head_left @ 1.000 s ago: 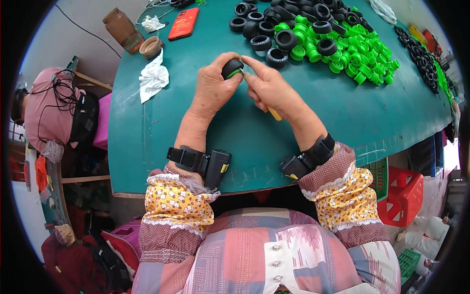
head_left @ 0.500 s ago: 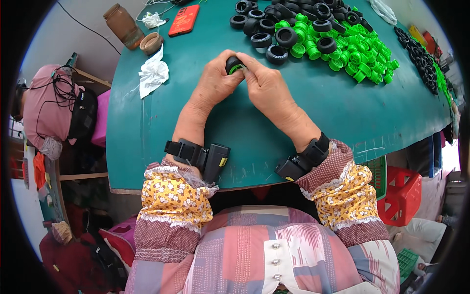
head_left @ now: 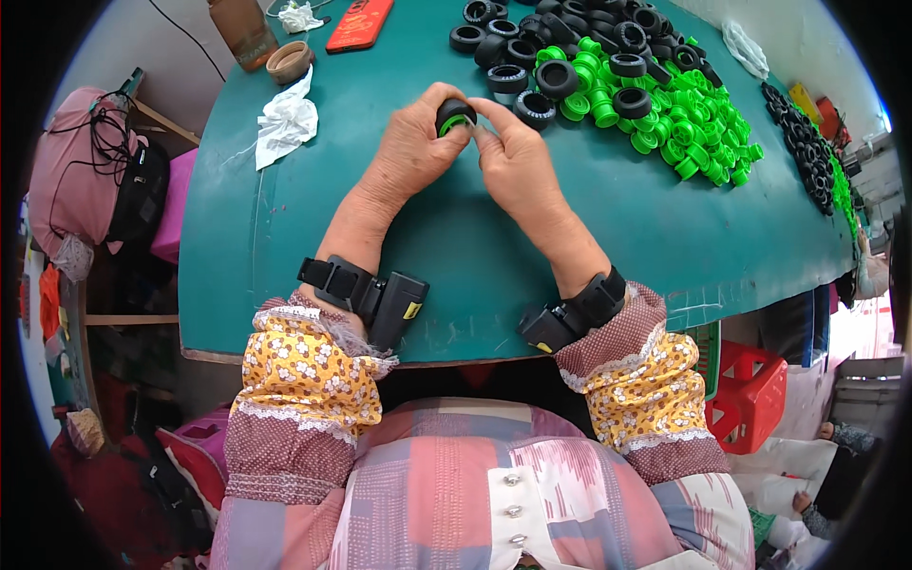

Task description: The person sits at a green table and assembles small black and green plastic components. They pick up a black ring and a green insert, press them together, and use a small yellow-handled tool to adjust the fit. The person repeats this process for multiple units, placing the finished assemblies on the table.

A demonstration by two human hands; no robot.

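Observation:
A small black toy tyre (head_left: 453,111) with a bright green wheel hub (head_left: 457,124) inside it is held above the green table. My left hand (head_left: 418,141) wraps round its left side, fingers behind and thumb in front. My right hand (head_left: 514,160) grips the right edge between index finger and thumb. Part of the wheel is hidden by the fingers, and a small pale spot near my right thumb is too small to make out. Beyond my right hand lie a heap of green wheel hubs (head_left: 698,123) and a pile of black tyres (head_left: 532,109).
On the table's (head_left: 608,237) far left are crumpled tissue (head_left: 287,122), a round brown lid (head_left: 289,63), a brown bottle (head_left: 243,33) and a red phone (head_left: 360,24). More black tyres (head_left: 796,142) lie at the far right. A red stool (head_left: 750,394) stands below the right edge.
The view has shifted a little. The wheel is tipped so more of its green hub and black tyre shows, and my right index finger and thumb are further apart.

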